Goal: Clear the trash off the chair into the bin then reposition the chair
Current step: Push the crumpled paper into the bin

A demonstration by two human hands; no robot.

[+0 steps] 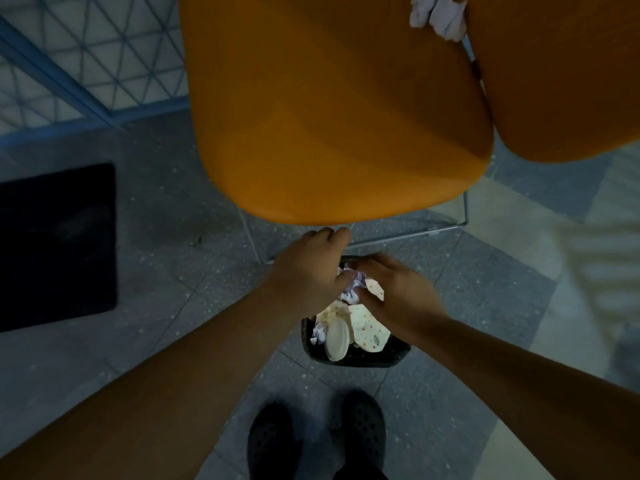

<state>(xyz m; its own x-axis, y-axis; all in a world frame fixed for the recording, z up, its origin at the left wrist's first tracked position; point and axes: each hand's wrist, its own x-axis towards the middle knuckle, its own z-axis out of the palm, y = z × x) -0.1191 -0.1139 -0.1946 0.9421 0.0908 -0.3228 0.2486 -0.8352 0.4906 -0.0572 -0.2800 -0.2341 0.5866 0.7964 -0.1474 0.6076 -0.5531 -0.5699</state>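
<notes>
My 2 hands — left hand (308, 268), right hand (398, 292) — meet just above the bin (356, 358), fingers curled together around a crumpled paper wad (353, 289). It looks light, soft and springy, so a loose pinch anywhere should do. 1 more tissue wad (438, 15) sits far beyond the bin, at the back of the chair (329, 116) seat — equally flimsy, best scooped whole.

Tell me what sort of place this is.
Likely an office, waiting area or similar public interior, though that is a guess: a speckled tiled floor, an orange chair on a thin metal frame, and a small black bin of paper trash.
</notes>
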